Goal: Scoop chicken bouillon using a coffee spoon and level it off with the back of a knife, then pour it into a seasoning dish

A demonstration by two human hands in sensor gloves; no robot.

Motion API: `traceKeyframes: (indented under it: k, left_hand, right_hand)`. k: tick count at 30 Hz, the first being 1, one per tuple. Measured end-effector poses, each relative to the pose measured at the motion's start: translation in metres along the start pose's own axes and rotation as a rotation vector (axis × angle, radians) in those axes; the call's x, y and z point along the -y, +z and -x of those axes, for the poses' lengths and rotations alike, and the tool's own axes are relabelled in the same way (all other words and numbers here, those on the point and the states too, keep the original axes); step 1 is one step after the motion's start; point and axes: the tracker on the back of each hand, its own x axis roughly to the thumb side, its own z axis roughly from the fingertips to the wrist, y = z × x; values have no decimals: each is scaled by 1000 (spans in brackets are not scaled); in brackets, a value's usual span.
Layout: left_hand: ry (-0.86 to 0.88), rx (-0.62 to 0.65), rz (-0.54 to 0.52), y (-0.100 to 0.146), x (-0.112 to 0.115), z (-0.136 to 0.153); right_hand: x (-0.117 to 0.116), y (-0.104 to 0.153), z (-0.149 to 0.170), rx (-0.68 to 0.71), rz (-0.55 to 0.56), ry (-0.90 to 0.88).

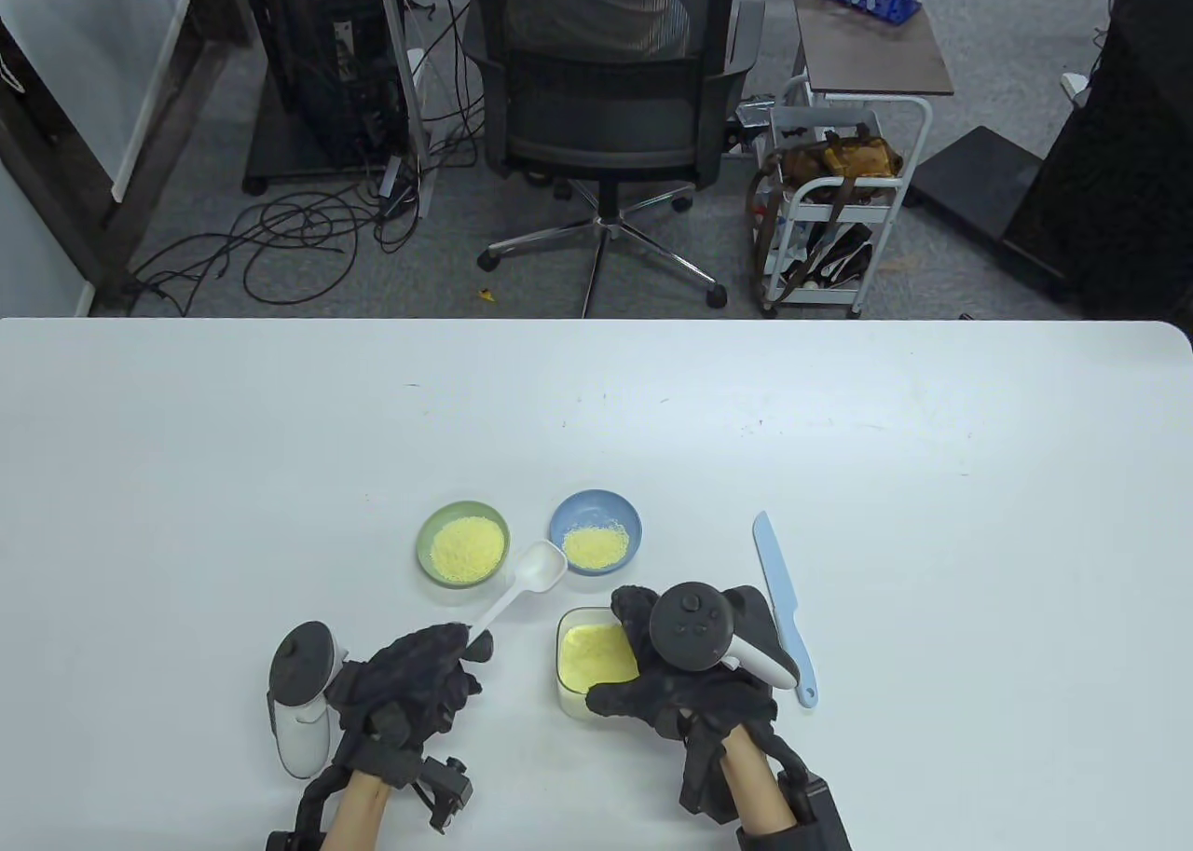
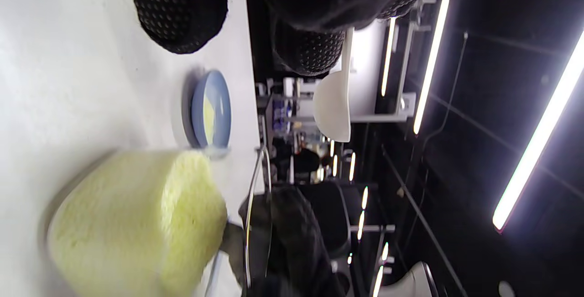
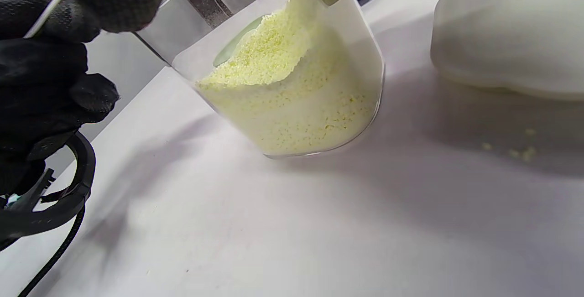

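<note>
My left hand [image 1: 438, 665] pinches the handle of a white coffee spoon [image 1: 527, 581], whose bowl [image 2: 333, 105] looks empty and hovers between the two dishes. My right hand [image 1: 652, 651] grips a clear jar of yellow chicken bouillon [image 1: 595, 657] standing on the table; the powder in the jar [image 3: 296, 82] slopes to one side. A green dish [image 1: 463, 546] and a blue seasoning dish [image 1: 595, 532] each hold a heap of bouillon. A light blue knife [image 1: 783, 609] lies flat on the table just right of my right hand, untouched.
The white table [image 1: 839, 441] stretches wide beyond the dishes. A few spilled grains [image 3: 515, 151] lie on it beside the jar. An office chair [image 1: 606, 96] and a small cart [image 1: 829, 208] stand past the far edge.
</note>
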Motion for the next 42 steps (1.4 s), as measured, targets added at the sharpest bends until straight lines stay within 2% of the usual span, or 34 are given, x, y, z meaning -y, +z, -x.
traceKeyframes:
  k: [2,5,10,14,19,23,30,35,42]
  left_hand:
    - [-146,3,19,3,5,-11]
    - [-434,12,-23,10,7,-32]
    - [-545,6,17,13,16,-52]
    - [-652,10,-18,8,27,-57]
    - [-688,7,-44,0,40,-57]
    - [-711,-9,-11,-6,49,-55]
    - [-890,49,-59,-12,66,-66]
    - [-974,-85,62,-18,72,-67]
    - [-900,-233,173,-30,71,-67]
  right_hand:
    - [0,-1,2,-10,-21,-32]
    - [0,-1,3,-5,-24,-31]
    - [-2,-2,8,11,-34,-75]
    - [-2,-1,7,17,-28,-66]
    - [-2,-2,8,22,-27,-70]
    - [-2,-2,9,34,-27,-83]
    - [-2,-2,9,47,-21,-94]
    - [-2,-1,9,46,-20,-92]
    - [-2,-1,9,44,-24,-91]
